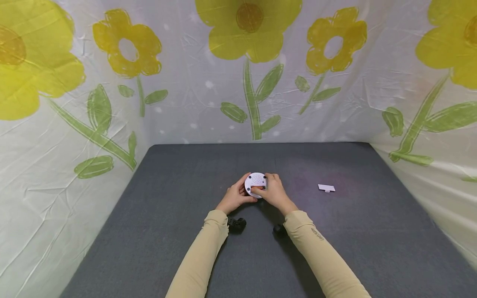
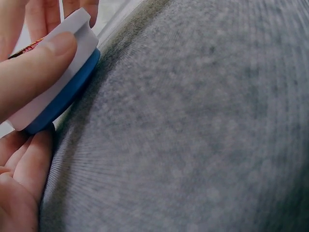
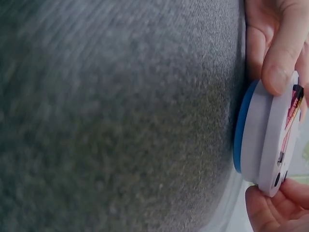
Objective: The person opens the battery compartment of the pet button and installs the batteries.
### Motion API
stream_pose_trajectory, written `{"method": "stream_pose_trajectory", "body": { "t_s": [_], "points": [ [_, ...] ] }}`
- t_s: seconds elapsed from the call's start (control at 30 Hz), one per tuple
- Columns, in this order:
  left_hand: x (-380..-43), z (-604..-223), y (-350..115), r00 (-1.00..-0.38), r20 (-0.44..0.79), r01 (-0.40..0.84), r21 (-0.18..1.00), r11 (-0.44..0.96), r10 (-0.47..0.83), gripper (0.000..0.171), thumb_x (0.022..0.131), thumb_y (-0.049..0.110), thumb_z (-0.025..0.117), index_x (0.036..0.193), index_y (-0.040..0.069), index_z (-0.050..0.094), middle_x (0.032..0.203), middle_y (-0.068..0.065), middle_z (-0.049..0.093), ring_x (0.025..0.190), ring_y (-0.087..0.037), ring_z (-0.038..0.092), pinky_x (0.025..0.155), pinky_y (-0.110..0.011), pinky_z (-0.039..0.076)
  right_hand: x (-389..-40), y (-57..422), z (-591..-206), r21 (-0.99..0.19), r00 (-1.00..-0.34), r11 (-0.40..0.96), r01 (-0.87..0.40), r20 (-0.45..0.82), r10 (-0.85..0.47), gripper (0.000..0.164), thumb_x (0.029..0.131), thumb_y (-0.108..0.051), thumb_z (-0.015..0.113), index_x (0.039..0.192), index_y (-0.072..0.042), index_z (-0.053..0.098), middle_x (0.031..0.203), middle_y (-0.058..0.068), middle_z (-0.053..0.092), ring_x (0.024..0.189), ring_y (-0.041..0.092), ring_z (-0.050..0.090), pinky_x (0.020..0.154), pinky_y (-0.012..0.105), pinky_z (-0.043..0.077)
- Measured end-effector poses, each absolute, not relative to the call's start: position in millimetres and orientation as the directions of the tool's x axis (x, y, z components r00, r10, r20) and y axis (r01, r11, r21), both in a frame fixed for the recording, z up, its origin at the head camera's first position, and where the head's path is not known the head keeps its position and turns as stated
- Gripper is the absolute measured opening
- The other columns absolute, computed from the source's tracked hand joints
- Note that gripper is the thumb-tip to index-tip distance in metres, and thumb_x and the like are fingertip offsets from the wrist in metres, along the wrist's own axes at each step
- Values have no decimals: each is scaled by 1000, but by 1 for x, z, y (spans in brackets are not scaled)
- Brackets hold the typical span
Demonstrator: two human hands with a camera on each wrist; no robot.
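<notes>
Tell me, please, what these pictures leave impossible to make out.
Underside of the round white-and-blue plastic device: turned away in the head view; the wrist views show only its edge.
Far end of the red cylindrical battery: head view, partly covered by the right hand.
Fine markings, if any, on the small white rectangular cover: head view, too small.

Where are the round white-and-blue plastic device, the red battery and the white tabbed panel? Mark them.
Round white-and-blue plastic device [image 3: 268, 136], right wrist view: side wall.
Red battery [image 3: 291, 110], right wrist view: label.
White tabbed panel [image 1: 326, 188], head view: middle.
</notes>
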State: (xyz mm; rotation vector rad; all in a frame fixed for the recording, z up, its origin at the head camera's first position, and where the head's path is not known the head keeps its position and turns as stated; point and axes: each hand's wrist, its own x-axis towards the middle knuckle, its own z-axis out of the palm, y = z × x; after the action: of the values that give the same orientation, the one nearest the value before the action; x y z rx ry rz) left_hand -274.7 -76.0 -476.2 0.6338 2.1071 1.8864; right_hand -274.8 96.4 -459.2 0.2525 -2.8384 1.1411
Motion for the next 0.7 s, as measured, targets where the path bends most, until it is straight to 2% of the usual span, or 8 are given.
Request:
{"method": "stream_pose_trajectory", "body": {
  "t_s": [0.3,0.7],
  "points": [
    [-275,-478,-77,-875,103,150,987,62,474,91,76,-4,73,148,12,20,146,-16,30,126,-24,40,92,-32,44,-274,86,-456,-668,-993,736,-108,110,-45,77,72,-27,79,127,13,42,122,26,41,111,38,41,94,44,38],
    [-277,-481,-77,-868,107,150,987,50,486,91,76,-6,72,148,11,20,144,-16,32,124,-23,43,90,-30,45,-273,82,-453,-667,-994,740,-82,109,-12,72,70,-20,81,123,13,45,117,25,43,108,39,43,92,44,39]
  ]
}}
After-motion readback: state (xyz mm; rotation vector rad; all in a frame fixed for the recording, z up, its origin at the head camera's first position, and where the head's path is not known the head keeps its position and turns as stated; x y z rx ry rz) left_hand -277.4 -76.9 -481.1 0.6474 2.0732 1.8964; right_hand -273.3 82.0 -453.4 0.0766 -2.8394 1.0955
